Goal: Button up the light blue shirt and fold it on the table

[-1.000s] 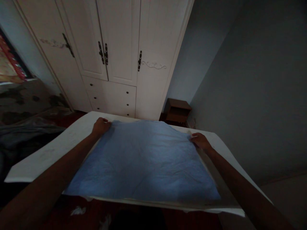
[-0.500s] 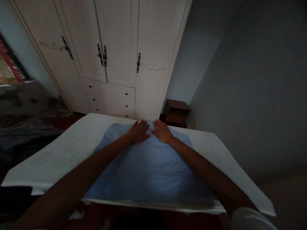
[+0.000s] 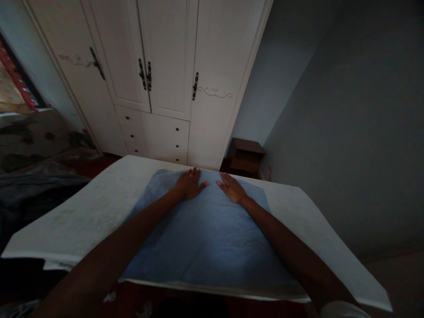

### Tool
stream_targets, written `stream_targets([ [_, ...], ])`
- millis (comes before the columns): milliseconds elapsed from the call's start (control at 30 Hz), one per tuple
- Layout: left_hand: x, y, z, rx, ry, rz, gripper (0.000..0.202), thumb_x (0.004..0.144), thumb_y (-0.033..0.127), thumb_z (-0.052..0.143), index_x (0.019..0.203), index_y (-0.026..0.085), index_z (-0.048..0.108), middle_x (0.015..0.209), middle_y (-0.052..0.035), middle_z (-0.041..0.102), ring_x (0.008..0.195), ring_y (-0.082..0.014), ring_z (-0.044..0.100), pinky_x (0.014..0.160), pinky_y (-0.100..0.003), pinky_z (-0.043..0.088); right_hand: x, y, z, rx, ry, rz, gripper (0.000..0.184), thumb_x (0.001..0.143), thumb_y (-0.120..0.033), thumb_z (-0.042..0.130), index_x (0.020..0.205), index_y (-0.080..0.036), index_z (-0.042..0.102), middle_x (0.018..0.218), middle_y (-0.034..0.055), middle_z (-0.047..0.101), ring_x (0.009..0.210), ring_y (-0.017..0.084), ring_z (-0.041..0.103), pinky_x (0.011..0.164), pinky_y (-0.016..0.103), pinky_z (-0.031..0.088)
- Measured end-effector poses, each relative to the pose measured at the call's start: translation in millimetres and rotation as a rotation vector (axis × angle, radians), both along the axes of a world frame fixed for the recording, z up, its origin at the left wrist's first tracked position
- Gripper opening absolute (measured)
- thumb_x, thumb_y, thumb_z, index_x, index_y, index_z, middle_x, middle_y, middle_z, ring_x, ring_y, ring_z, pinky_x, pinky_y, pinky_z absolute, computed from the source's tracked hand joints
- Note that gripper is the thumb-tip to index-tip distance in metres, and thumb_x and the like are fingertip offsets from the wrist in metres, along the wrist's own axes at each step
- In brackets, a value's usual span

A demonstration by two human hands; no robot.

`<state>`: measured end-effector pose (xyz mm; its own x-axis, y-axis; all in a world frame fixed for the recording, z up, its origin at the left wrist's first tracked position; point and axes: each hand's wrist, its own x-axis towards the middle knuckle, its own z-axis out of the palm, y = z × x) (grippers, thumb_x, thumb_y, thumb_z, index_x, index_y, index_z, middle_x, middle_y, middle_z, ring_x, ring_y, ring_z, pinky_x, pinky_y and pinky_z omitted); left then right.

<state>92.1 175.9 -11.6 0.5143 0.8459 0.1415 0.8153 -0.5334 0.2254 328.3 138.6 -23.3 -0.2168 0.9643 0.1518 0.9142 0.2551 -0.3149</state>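
A blue cloth (image 3: 198, 234) lies spread flat on a white board (image 3: 89, 212) in front of me. My left hand (image 3: 188, 183) rests palm down on the cloth near its far edge, fingers stretched out, a ring on one finger. A little to its right, my right hand (image 3: 233, 187) also lies flat on the cloth with fingers extended. A small gap separates the two hands. Neither hand holds anything.
A white wardrobe (image 3: 165, 79) with dark handles and small drawers stands behind the board. A brown bedside cabinet (image 3: 245, 157) sits in the corner to its right. Grey wall runs along the right. Dark bedding (image 3: 29, 185) lies at the left.
A second ago my hands gripped the cloth's far corners. They came together at the middle of the far edge, and have since slid slightly apart, flat on the cloth.
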Motion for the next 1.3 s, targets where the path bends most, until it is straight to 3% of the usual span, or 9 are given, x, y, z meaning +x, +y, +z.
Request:
stream_targets([
  [133, -16.2, 10.7, 3.1, -0.032, 0.006, -0.064, 0.080, 0.091, 0.063, 0.018, 0.147, 0.006, 0.028, 0.153, -0.0174, 0.028, 0.142, -0.0268, 0.026, 0.114, -0.038, 0.022, 1.3, -1.2, -0.9, 0.012, 0.022, -0.019, 0.079, 0.093, -0.066, 0.018, 0.149, -0.011, 0.029, 0.153, 0.0131, 0.030, 0.143, 0.024, 0.024, 0.117, 0.042, 0.019],
  [300, -49.7, 19.3, 13.7, -0.040, 0.017, -0.070, 0.064, 0.094, 0.056, 0.019, 0.143, 0.020, 0.039, 0.146, -0.0053, 0.045, 0.132, -0.0189, 0.045, 0.108, -0.029, 0.032, 1.8, -4.1, -1.0, 0.047, 0.061, -0.053, 0.076, 0.094, -0.063, 0.019, 0.146, -0.010, 0.035, 0.150, 0.0134, 0.037, 0.140, 0.025, 0.031, 0.117, 0.042, 0.022],
  [367, -63.0, 18.3, 17.4, 0.000, 0.027, 0.003, 0.064, 0.094, 0.054, 0.018, 0.142, 0.017, 0.041, 0.146, -0.0092, 0.045, 0.132, -0.0218, 0.044, 0.109, -0.033, 0.031, 1.6, -5.7, -0.5, 0.062, 0.073, -0.070, 0.074, 0.095, -0.062, 0.019, 0.145, -0.011, 0.037, 0.149, 0.0133, 0.039, 0.139, 0.024, 0.034, 0.116, 0.042, 0.023],
  [533, -88.7, 7.2, 19.2, 0.092, 0.083, 0.215, 0.071, 0.093, 0.056, 0.021, 0.125, 0.003, 0.055, 0.142, -0.0279, 0.042, 0.135, -0.0371, 0.036, 0.107, -0.052, 0.029, 1.5, -7.6, 0.2, 0.081, 0.111, -0.080, 0.072, 0.095, -0.060, 0.023, 0.142, -0.009, 0.041, 0.146, 0.0144, 0.043, 0.137, 0.026, 0.037, 0.115, 0.043, 0.026],
  [667, -99.5, 1.0, 13.6, 0.091, 0.115, 0.208, 0.064, 0.094, 0.053, 0.022, 0.127, 0.009, 0.054, 0.138, -0.0217, 0.050, 0.131, -0.0314, 0.044, 0.105, -0.047, 0.033, 0.7, -7.2, 0.9, 0.090, 0.131, -0.088, 0.069, 0.095, -0.059, 0.025, 0.142, -0.013, 0.042, 0.145, 0.0121, 0.045, 0.136, 0.026, 0.039, 0.115, 0.043, 0.027],
  [867, -107.0, 7.3, 8.3, 0.087, 0.108, 0.169, 0.063, 0.095, 0.047, 0.013, 0.131, 0.010, 0.051, 0.141, -0.0193, 0.047, 0.134, -0.0286, 0.040, 0.106, -0.044, 0.032, 4.8, -11.9, 3.7, 0.116, 0.131, -0.154, 0.063, 0.097, -0.056, 0.023, 0.142, -0.017, 0.043, 0.143, 0.0102, 0.049, 0.133, 0.025, 0.043, 0.113, 0.043, 0.029],
  [1167, -108.2, 16.2, 5.6, 0.060, 0.146, 0.152, 0.064, 0.095, 0.046, 0.012, 0.136, 0.011, 0.046, 0.144, -0.0183, 0.044, 0.136, -0.0266, 0.036, 0.108, -0.042, 0.031, 71.0, -48.0, 5.7, 0.017, 0.113, -0.145, 0.072, 0.093, -0.064, 0.024, 0.138, -0.012, 0.048, 0.144, 0.0133, 0.047, 0.135, 0.024, 0.041, 0.114, 0.040, 0.028],
  [1300, -102.0, 11.3, 14.6, 0.055, 0.164, 0.192, 0.059, 0.094, 0.045, 0.018, 0.132, 0.013, 0.050, 0.141, -0.0182, 0.048, 0.134, -0.0278, 0.039, 0.107, -0.047, 0.030, 102.5, -65.6, 8.3, -0.008, 0.099, -0.155, 0.079, 0.090, -0.069, 0.028, 0.136, -0.010, 0.050, 0.144, 0.0152, 0.045, 0.137, 0.027, 0.038, 0.116, 0.041, 0.024],
])
